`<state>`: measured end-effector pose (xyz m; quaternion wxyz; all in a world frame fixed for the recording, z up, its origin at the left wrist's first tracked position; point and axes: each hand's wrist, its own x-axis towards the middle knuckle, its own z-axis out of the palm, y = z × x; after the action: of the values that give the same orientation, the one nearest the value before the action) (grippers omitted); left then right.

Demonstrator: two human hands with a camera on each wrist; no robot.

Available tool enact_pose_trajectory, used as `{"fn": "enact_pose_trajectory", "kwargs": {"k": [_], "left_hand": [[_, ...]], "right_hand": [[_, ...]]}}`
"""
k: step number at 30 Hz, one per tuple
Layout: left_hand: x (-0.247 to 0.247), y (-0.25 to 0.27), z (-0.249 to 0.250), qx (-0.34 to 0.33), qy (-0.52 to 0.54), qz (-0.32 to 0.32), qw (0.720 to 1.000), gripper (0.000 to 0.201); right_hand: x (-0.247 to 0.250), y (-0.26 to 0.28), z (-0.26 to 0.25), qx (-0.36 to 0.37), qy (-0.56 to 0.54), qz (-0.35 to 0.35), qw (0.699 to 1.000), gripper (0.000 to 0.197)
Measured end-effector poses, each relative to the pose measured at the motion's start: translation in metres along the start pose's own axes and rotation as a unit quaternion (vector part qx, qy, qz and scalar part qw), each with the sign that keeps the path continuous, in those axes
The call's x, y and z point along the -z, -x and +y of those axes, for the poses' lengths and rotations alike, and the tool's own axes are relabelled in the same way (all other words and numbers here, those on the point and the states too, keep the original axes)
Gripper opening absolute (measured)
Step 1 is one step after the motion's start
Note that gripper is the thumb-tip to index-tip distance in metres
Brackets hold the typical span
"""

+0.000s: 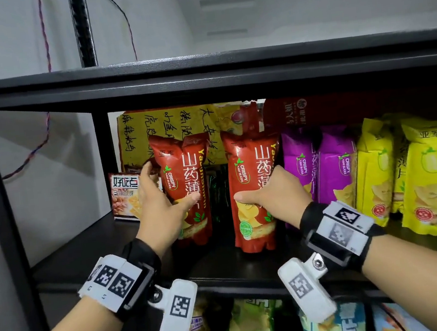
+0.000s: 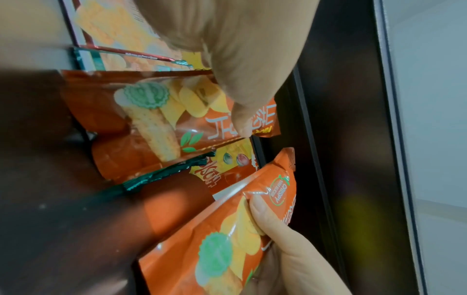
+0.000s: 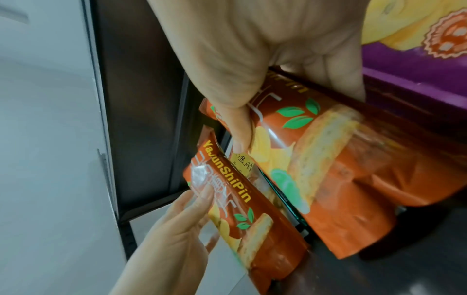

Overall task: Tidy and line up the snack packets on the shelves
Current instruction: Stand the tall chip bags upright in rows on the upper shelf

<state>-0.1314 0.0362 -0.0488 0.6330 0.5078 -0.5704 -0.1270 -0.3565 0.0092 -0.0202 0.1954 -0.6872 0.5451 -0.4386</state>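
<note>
Two red yam-slice packets stand upright on the middle shelf [image 1: 128, 245]. My left hand [image 1: 160, 197] grips the left red packet [image 1: 185, 169], thumb across its front and fingers behind its left edge. That packet [image 2: 151, 111] shows under my left hand [image 2: 240, 79] in the left wrist view. My right hand [image 1: 273, 194] grips the right red packet [image 1: 250, 167], thumb on its front and fingers round its right side. In the right wrist view my right hand [image 3: 265, 59] pinches this packet [image 3: 341, 159], with the left packet [image 3: 252, 219] beside it. A gap separates the two packets.
A dark green packet [image 1: 219, 190] lies in the gap behind. Purple packets [image 1: 321, 163] and yellow packets [image 1: 418, 168] stand to the right. A biscuit box [image 1: 126, 196] sits left, a big yellow bag [image 1: 168, 127] behind. The upper shelf board [image 1: 201, 76] hangs close overhead; more packets [image 1: 253, 323] lie below.
</note>
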Motion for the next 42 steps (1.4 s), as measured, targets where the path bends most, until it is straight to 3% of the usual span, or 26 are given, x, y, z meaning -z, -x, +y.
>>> {"fn": "enact_pose_trajectory", "kwargs": {"k": [2, 5, 8, 12, 14, 15, 16, 19, 22, 30, 33, 38, 42], "left_hand": [[-0.001, 0.007, 0.012, -0.045, -0.053, 0.057, 0.996, 0.115], [-0.009, 0.021, 0.036, -0.157, -0.038, 0.125, 0.979, 0.109], [-0.025, 0.035, 0.059, -0.222, 0.009, 0.087, 0.971, 0.097], [-0.052, 0.040, 0.085, -0.097, 0.086, -0.032, 0.991, 0.101], [-0.062, 0.035, 0.093, -0.029, 0.148, -0.079, 0.985, 0.093], [-0.066, 0.032, 0.097, -0.012, 0.181, -0.101, 0.978, 0.079], [-0.071, 0.029, 0.100, -0.002, 0.207, -0.117, 0.971, 0.063], [-0.083, 0.022, 0.108, 0.006, 0.258, -0.121, 0.959, 0.028], [-0.091, 0.017, 0.110, 0.055, 0.299, -0.092, 0.948, 0.012], [-0.091, 0.016, 0.106, 0.081, 0.346, -0.108, 0.928, 0.020], [-0.084, 0.019, 0.097, 0.050, 0.299, -0.165, 0.938, 0.020], [-0.071, 0.040, 0.065, 0.031, 0.209, -0.261, 0.942, 0.050], [-0.069, 0.057, 0.040, 0.041, 0.184, -0.293, 0.937, 0.059]], "right_hand": [[0.009, 0.008, 0.002, 0.010, -0.018, -0.013, 1.000, 0.070], [0.023, 0.018, 0.003, 0.009, -0.059, -0.023, 0.998, 0.071], [0.032, 0.028, 0.001, 0.026, -0.097, -0.032, 0.994, 0.071], [0.045, 0.040, -0.005, 0.069, -0.209, -0.088, 0.971, 0.058], [0.054, 0.038, -0.008, 0.030, -0.281, -0.078, 0.956, 0.086], [0.057, 0.035, -0.009, -0.002, -0.301, -0.063, 0.952, 0.097], [0.061, 0.031, -0.011, -0.015, -0.320, -0.055, 0.946, 0.091], [0.065, 0.023, -0.015, 0.000, -0.377, -0.046, 0.925, 0.038], [0.063, 0.017, -0.016, 0.021, -0.369, -0.018, 0.929, 0.020], [0.058, 0.008, -0.008, 0.034, -0.336, 0.021, 0.941, 0.038], [0.057, 0.011, -0.003, 0.045, -0.325, -0.015, 0.944, 0.037], [0.053, 0.028, 0.015, 0.045, -0.362, -0.105, 0.925, 0.025], [0.049, 0.041, 0.029, 0.051, -0.343, -0.167, 0.923, 0.035]]}}
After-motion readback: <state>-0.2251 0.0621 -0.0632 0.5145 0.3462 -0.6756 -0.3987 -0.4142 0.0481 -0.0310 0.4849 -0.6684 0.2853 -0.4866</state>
